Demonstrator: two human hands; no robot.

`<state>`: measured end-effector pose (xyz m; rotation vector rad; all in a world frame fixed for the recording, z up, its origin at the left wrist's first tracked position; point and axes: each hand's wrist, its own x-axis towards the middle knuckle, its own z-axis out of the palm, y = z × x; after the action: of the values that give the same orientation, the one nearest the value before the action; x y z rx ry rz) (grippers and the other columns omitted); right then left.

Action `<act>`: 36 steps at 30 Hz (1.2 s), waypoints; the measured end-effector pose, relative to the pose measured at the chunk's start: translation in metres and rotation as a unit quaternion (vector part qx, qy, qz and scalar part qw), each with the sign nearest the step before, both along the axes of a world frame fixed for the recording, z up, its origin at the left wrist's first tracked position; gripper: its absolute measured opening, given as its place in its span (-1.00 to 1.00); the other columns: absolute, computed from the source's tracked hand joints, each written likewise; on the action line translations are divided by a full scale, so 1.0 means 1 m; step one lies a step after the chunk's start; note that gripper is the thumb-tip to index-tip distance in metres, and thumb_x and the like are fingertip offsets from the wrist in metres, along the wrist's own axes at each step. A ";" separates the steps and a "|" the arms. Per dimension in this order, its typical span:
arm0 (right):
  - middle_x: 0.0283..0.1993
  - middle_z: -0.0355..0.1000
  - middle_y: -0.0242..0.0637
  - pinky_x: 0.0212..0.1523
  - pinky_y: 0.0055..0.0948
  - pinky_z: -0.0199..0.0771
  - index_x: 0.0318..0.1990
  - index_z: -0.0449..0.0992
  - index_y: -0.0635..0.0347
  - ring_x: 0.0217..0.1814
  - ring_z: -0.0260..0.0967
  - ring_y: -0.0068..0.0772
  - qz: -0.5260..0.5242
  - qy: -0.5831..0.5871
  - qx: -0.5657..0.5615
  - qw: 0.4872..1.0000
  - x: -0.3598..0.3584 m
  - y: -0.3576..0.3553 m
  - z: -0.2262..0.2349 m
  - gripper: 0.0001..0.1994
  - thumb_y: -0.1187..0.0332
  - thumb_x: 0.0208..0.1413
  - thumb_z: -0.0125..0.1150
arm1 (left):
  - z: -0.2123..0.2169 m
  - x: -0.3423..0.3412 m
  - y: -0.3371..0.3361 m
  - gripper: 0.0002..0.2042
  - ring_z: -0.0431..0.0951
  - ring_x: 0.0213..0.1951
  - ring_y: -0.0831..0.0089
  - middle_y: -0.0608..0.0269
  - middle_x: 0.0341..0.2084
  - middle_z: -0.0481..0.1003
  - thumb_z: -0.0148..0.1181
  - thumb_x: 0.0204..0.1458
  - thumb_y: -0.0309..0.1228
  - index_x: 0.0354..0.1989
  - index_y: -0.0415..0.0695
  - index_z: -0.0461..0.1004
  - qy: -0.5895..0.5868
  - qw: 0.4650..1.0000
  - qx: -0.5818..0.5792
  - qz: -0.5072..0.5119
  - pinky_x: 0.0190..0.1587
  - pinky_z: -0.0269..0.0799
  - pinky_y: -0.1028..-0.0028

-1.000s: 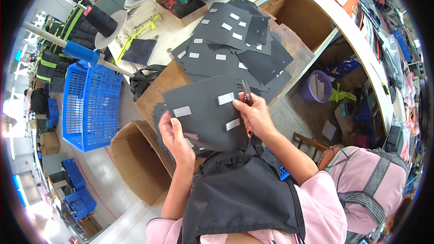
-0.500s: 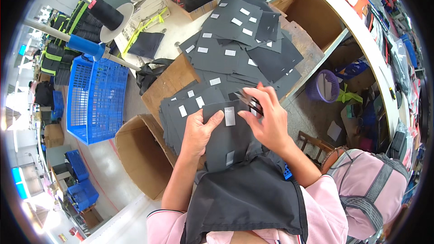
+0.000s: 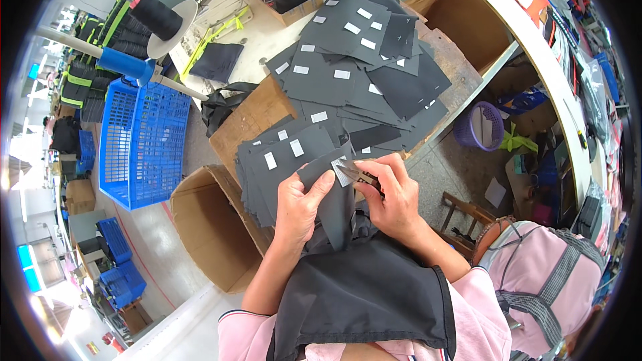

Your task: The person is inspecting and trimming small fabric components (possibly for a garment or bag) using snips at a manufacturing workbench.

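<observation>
The left hand (image 3: 299, 204) pinches a dark cloth panel (image 3: 336, 210), thumb beside its white patch (image 3: 340, 176); the right hand (image 3: 396, 199) grips thread snips (image 3: 351, 171), pointing left at the patch.

There are two hands (image 3: 297, 207), one pair of snips (image 3: 366, 178), two thread cones (image 3: 156, 17) and one purple basket (image 3: 464, 131)
</observation>
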<state>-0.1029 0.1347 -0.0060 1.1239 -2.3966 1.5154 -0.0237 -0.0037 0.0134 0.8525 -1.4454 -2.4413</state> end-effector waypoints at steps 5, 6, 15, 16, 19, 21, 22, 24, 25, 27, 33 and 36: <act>-0.35 0.36 -0.17 -0.52 -0.44 0.41 -0.16 0.45 0.21 -0.46 0.39 -0.26 0.013 -0.009 0.013 1.000 0.003 0.003 -0.003 -0.66 0.59 -0.18 0.28 | -0.008 0.004 0.001 -0.81 0.44 -0.37 0.66 0.31 -0.37 0.50 0.20 0.04 -0.45 -0.22 -0.29 0.47 0.003 1.000 -0.029 0.005 -0.31 0.38 0.64; -0.35 0.36 -0.17 -0.52 -0.44 0.41 -0.16 0.45 0.21 -0.46 0.39 -0.26 0.013 -0.009 0.013 1.000 0.003 0.003 -0.005 -0.66 0.59 -0.18 0.28 | -0.007 0.004 0.002 -0.81 0.44 -0.37 0.66 0.31 -0.37 0.50 0.20 0.04 -0.45 -0.22 -0.29 0.47 0.003 1.000 -0.029 0.006 -0.31 0.38 0.64; -0.35 0.34 -0.24 -0.62 -0.45 0.34 -0.15 0.45 0.18 -0.57 0.34 -0.34 -0.012 -0.056 -0.024 0.998 0.008 0.005 -0.005 -0.67 0.56 -0.16 0.28 | -0.003 0.002 0.009 -0.84 0.39 -0.41 0.72 0.39 -0.43 0.48 0.20 0.04 -0.45 -0.25 -0.27 0.48 -0.021 0.999 -0.036 0.000 -0.36 0.32 0.68; -0.35 0.34 -0.24 -0.63 -0.45 0.34 -0.14 0.44 0.18 -0.57 0.34 -0.34 -0.011 -0.051 -0.028 0.998 0.008 0.004 -0.004 -0.66 0.56 -0.16 0.28 | -0.002 0.002 0.010 -0.84 0.38 -0.42 0.72 0.40 -0.43 0.47 0.20 0.04 -0.45 -0.25 -0.27 0.48 -0.017 0.999 -0.036 0.001 -0.36 0.32 0.68; -0.36 0.33 -0.24 -0.63 -0.46 0.34 -0.14 0.44 0.18 -0.57 0.34 -0.34 -0.010 -0.027 -0.032 0.999 0.007 0.003 -0.004 -0.66 0.56 -0.15 0.28 | -0.001 0.002 0.013 -0.84 0.37 -0.42 0.72 0.41 -0.44 0.47 0.20 0.04 -0.45 -0.25 -0.28 0.48 -0.013 0.999 -0.038 0.006 -0.36 0.31 0.69; -0.36 0.33 -0.23 -0.63 -0.47 0.33 -0.14 0.44 0.18 -0.57 0.34 -0.34 -0.011 -0.009 -0.032 0.999 0.008 0.003 -0.006 -0.67 0.55 -0.15 0.28 | -0.002 0.003 0.013 -0.84 0.37 -0.42 0.72 0.41 -0.44 0.47 0.20 0.04 -0.45 -0.25 -0.28 0.48 -0.011 0.999 -0.042 0.011 -0.36 0.31 0.69; -0.36 0.33 -0.23 -0.63 -0.46 0.34 -0.15 0.44 0.18 -0.57 0.34 -0.34 -0.014 -0.021 -0.044 0.999 0.009 0.003 -0.007 -0.67 0.56 -0.15 0.28 | -0.005 0.004 0.012 -0.84 0.37 -0.43 0.73 0.42 -0.44 0.46 0.20 0.04 -0.45 -0.25 -0.28 0.48 -0.011 0.999 -0.049 0.009 -0.36 0.30 0.69; -0.37 0.33 -0.23 -0.63 -0.46 0.34 -0.15 0.45 0.19 -0.57 0.34 -0.33 -0.016 -0.032 -0.056 0.998 0.010 0.004 -0.008 -0.68 0.56 -0.15 0.28 | -0.006 0.004 0.012 -0.84 0.36 -0.43 0.73 0.43 -0.44 0.46 0.21 0.04 -0.45 -0.25 -0.27 0.48 -0.010 0.998 -0.056 0.010 -0.37 0.29 0.69; -0.37 0.33 -0.22 -0.62 -0.46 0.35 -0.16 0.45 0.19 -0.56 0.34 -0.33 -0.022 -0.037 -0.057 0.997 0.011 0.007 -0.006 -0.68 0.56 -0.14 0.28 | -0.004 0.003 0.013 -0.84 0.35 -0.43 0.74 0.44 -0.45 0.45 0.21 0.04 -0.45 -0.25 -0.27 0.49 -0.011 0.999 -0.048 0.020 -0.38 0.28 0.69; -0.37 0.33 -0.22 -0.62 -0.46 0.35 -0.17 0.45 0.20 -0.56 0.35 -0.32 -0.028 -0.042 -0.058 0.997 0.012 0.007 -0.005 -0.69 0.56 -0.14 0.28 | -0.004 0.002 0.012 -0.84 0.34 -0.44 0.75 0.46 -0.46 0.45 0.21 0.04 -0.45 -0.25 -0.26 0.49 -0.011 0.999 -0.040 0.029 -0.39 0.27 0.70; -0.36 0.33 -0.23 -0.61 -0.50 0.35 -0.16 0.45 0.22 -0.54 0.37 -0.39 -0.010 -0.038 -0.057 0.998 0.009 0.002 -0.009 -0.69 0.58 -0.14 0.27 | -0.004 0.002 0.012 -0.84 0.35 -0.42 0.76 0.46 -0.46 0.45 0.21 0.03 -0.46 -0.25 -0.26 0.49 -0.011 0.999 -0.050 0.002 -0.37 0.28 0.70; -0.34 0.33 -0.22 -0.49 -0.46 0.38 -0.11 0.43 0.22 -0.45 0.36 -0.42 -0.032 -0.103 -0.078 0.991 0.001 0.009 -0.009 -0.64 0.59 -0.15 0.27 | -0.005 -0.002 0.008 -0.86 0.35 -0.42 0.74 0.45 -0.47 0.45 0.18 0.04 -0.49 -0.25 -0.27 0.49 -0.015 0.999 -0.044 -0.012 -0.37 0.28 0.69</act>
<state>-0.1024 0.1438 -0.0155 0.8917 -2.3589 1.8420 -0.0254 0.0042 0.0082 0.8620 -1.5698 -2.3710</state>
